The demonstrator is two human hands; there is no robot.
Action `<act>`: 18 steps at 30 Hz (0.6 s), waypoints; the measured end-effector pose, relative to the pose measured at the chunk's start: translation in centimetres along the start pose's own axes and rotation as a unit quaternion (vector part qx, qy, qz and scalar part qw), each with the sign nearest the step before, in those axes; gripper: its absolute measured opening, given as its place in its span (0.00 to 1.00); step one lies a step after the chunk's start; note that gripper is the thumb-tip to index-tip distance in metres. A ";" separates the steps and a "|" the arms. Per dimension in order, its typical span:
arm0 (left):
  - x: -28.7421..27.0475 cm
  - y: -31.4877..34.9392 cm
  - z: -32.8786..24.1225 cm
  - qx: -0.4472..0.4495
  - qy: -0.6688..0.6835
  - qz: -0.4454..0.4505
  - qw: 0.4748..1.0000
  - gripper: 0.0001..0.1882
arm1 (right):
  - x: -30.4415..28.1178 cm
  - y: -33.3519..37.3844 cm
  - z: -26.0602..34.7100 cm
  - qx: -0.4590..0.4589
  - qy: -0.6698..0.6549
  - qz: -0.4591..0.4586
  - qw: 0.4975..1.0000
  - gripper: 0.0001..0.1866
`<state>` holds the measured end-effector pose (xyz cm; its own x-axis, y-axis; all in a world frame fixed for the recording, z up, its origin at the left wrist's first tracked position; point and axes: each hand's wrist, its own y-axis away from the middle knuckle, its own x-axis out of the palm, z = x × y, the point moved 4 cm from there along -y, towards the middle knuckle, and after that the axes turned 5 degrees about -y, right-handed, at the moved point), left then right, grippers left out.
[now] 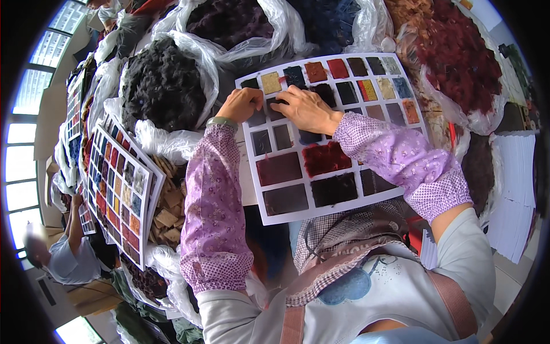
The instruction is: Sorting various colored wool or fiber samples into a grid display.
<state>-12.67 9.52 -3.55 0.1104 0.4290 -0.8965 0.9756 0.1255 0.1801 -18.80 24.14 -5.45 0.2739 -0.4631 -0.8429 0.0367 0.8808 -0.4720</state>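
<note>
The white swatch board (310,192) lies in front of me, its near edge by my checked apron (338,229); my left grip (240,106) curls over its upper left part, fingertips hidden; my right grip (308,110) bends its fingers at a dark patch (275,114) just beside (I cannot tell whether either one pinches anything); black fibre (163,86) lies bagged ahead, stacked swatch boards (117,189) to my left.

White card (298,217), multicoloured patches (325,159); purple floral sleeves (215,212); fibre (232,23) perhaps plum.
</note>
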 end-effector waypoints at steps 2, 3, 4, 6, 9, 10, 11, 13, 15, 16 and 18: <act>0.3 0.3 -0.3 0.000 0.047 -0.059 0.997 0.10 | -0.2 0.0 0.0 -0.001 0.007 0.000 1.000 0.14; 0.6 0.2 -0.7 0.006 0.096 -0.115 0.989 0.12 | -0.3 0.2 -0.3 0.004 0.017 0.002 1.000 0.14; 0.4 1.1 -1.6 0.040 0.081 -0.225 0.970 0.17 | -0.3 0.4 -0.5 0.015 0.006 0.001 1.000 0.15; 1.2 3.3 -1.3 -0.074 -0.011 -0.365 0.928 0.21 | -0.3 0.3 -0.4 0.029 -0.020 0.004 0.999 0.15; 2.3 5.0 0.4 -0.212 -0.007 -0.366 0.906 0.21 | -0.2 0.1 0.0 0.027 -0.004 0.008 1.000 0.15; 2.2 5.0 0.2 -0.186 -0.002 -0.347 0.919 0.19 | -0.6 0.0 0.1 0.024 0.006 0.012 1.000 0.15; 2.1 5.0 -0.1 -0.159 0.003 -0.327 0.932 0.18 | -0.7 0.1 0.1 0.025 0.004 0.013 1.000 0.15; 1.1 4.2 -1.0 -0.164 0.085 -0.320 0.929 0.13 | -0.9 0.0 -0.1 0.036 0.019 0.030 0.999 0.15; 1.4 2.7 -0.6 -0.130 0.042 -0.249 0.959 0.13 | -0.7 0.1 0.0 0.036 0.022 0.024 0.999 0.15; 1.3 2.4 -0.5 -0.094 -0.005 -0.260 0.961 0.10 | -0.6 0.1 0.1 0.030 0.019 0.014 0.999 0.16; 1.7 2.8 -0.7 -0.080 -0.064 -0.269 0.958 0.08 | -0.5 0.3 0.0 0.025 0.011 0.003 1.000 0.16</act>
<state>-9.88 11.20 -4.25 -0.3681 0.1524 -0.9172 0.8575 0.4369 -0.2716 -18.93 24.66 -5.12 0.2531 -0.4597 -0.8512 0.0831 0.8870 -0.4543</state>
